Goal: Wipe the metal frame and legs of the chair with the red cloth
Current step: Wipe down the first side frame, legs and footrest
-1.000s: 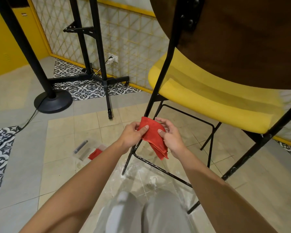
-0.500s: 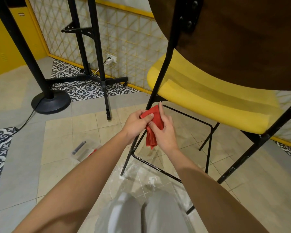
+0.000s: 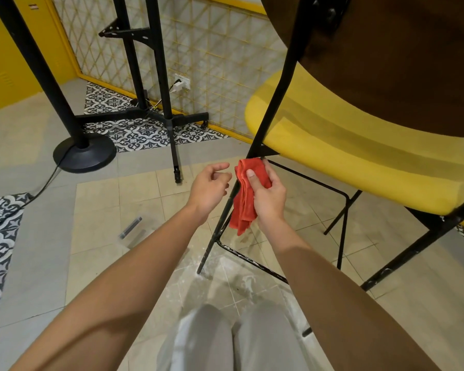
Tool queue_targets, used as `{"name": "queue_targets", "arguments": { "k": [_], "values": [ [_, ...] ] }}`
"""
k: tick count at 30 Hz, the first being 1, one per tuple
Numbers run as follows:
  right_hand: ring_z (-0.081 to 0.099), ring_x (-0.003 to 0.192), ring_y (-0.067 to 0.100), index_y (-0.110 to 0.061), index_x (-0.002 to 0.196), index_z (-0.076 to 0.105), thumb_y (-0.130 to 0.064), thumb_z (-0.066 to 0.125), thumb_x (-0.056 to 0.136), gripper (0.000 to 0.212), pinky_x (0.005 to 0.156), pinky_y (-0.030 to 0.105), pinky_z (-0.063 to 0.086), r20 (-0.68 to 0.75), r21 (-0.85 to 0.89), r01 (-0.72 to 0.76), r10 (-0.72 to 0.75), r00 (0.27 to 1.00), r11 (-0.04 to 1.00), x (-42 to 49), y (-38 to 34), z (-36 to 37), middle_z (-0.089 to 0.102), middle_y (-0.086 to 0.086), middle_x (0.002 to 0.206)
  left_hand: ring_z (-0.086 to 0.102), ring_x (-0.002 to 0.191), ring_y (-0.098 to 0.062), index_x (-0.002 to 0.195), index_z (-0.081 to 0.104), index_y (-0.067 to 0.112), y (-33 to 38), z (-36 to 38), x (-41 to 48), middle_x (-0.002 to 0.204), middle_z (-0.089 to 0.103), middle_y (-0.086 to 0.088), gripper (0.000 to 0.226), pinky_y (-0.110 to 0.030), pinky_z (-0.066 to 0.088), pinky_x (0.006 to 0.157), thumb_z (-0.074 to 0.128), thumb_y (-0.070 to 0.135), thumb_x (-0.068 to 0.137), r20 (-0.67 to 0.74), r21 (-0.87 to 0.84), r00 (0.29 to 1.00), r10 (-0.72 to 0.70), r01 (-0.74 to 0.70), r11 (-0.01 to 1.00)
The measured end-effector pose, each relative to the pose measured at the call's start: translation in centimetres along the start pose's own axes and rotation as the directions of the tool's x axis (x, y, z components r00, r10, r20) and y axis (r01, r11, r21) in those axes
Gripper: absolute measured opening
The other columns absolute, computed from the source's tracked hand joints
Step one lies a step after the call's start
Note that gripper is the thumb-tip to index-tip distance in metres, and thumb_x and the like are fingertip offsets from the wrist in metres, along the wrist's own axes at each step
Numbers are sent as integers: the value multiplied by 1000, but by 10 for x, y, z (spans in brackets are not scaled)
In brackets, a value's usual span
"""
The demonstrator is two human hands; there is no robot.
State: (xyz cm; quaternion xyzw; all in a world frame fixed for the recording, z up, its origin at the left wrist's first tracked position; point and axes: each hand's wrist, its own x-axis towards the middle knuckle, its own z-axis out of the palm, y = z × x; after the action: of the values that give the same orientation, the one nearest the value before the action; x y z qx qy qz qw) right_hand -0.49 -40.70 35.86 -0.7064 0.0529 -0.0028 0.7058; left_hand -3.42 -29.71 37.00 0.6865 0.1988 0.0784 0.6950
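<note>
A tall chair with a yellow seat [image 3: 359,153] and a dark wooden back stands on a black metal frame. Its near left leg [image 3: 219,231] runs down from under the seat to the floor. My right hand [image 3: 268,195] grips the red cloth [image 3: 245,202] and holds it wrapped against that leg just below the seat. The cloth's loose end hangs down beside the leg. My left hand [image 3: 210,187] hovers just left of the leg, fingers curled and apart, holding nothing. A thin black footrest bar [image 3: 252,263] joins the legs lower down.
A black stand with a round base [image 3: 85,155] and a wheeled black frame [image 3: 172,119] stand to the left by the lattice wall. A cable runs across the floor at left. A clear plastic packet [image 3: 130,227] lies on the tiles. My knees show at the bottom.
Both hands held the cloth at the leg; my left hand has now let go and drawn left. My right hand has moved the cloth up the leg to just under the seat.
</note>
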Motion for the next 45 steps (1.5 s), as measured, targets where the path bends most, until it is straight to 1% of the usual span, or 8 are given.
{"name": "queue_targets", "arguments": {
  "k": [6, 14, 17, 23, 28, 31, 37, 45],
  "values": [
    [58, 98, 17, -31, 132, 53, -40, 65, 84, 50, 94, 42, 49, -30, -234, 78, -87, 996, 969, 10, 19, 14, 51, -1, 101, 58, 85, -13, 114, 58, 24, -16, -2, 10, 92, 60, 0, 24, -33, 49, 87, 55, 19, 91, -21, 21, 1000, -7, 8, 1000],
    [55, 102, 20, -26, 136, 48, -41, 62, 86, 54, 92, 33, 47, -2, -446, 81, -91, 996, 891, 6, 50, 18, 53, 5, 103, 56, 85, -6, 112, 58, 27, -33, 1, 22, 84, 57, 8, 22, -30, 49, 90, 50, 18, 93, -64, 48, 998, 0, 3, 999],
    [56, 98, 19, -26, 134, 50, -43, 64, 84, 55, 84, 26, 46, -51, -448, 57, -89, 995, 892, 6, 54, 23, 52, 1, 97, 55, 90, -6, 113, 59, 27, -41, 1, 24, 93, 59, 7, 22, -34, 48, 95, 50, 20, 94, -75, 73, 997, -11, 17, 997],
    [56, 91, 15, -23, 132, 54, -44, 68, 80, 57, 78, 21, 42, -40, -485, 65, -97, 995, 872, 12, 57, 22, 57, 0, 95, 54, 78, -5, 112, 60, 25, -53, 2, 25, 82, 57, 10, 23, -33, 49, 92, 52, 19, 92, -110, 62, 993, -43, 50, 997],
    [63, 93, 16, -22, 131, 54, -41, 69, 80, 56, 79, 23, 48, 10, -531, -50, 65, 998, 846, 10, 75, 19, 68, 1, 107, 55, 76, -1, 116, 60, 23, -60, 5, 18, 86, 58, 9, 24, -11, 44, 70, 49, 19, 95, -106, 91, 994, -30, 40, 995],
    [60, 96, 15, -21, 131, 55, -42, 69, 80, 57, 79, 20, 43, 35, -517, -28, 54, 998, 855, 9, 77, 14, 66, 2, 109, 54, 81, 1, 117, 59, 23, -60, 2, 16, 97, 58, 7, 24, -3, 42, 63, 48, 20, 95, -111, 125, 993, -28, 42, 991],
    [57, 94, 14, -21, 129, 56, -37, 72, 79, 55, 81, 22, 50, -4, -323, 75, -81, 997, 943, 10, 67, 10, 55, -2, 95, 51, 78, -9, 111, 60, 27, -60, -1, 24, 93, 57, 6, 21, -30, 45, 82, 50, 22, 93, -119, 101, 993, -29, 41, 994],
    [55, 89, 10, -20, 128, 57, -39, 71, 79, 55, 65, 6, 39, 9, -435, 4, 0, 1000, 901, 13, 93, 19, 56, -3, 97, 53, 81, -2, 117, 59, 22, -78, -1, 30, 90, 56, 15, 25, -26, 47, 87, 48, 20, 95, -151, 60, 985, -80, 90, 994]
  ]
}}
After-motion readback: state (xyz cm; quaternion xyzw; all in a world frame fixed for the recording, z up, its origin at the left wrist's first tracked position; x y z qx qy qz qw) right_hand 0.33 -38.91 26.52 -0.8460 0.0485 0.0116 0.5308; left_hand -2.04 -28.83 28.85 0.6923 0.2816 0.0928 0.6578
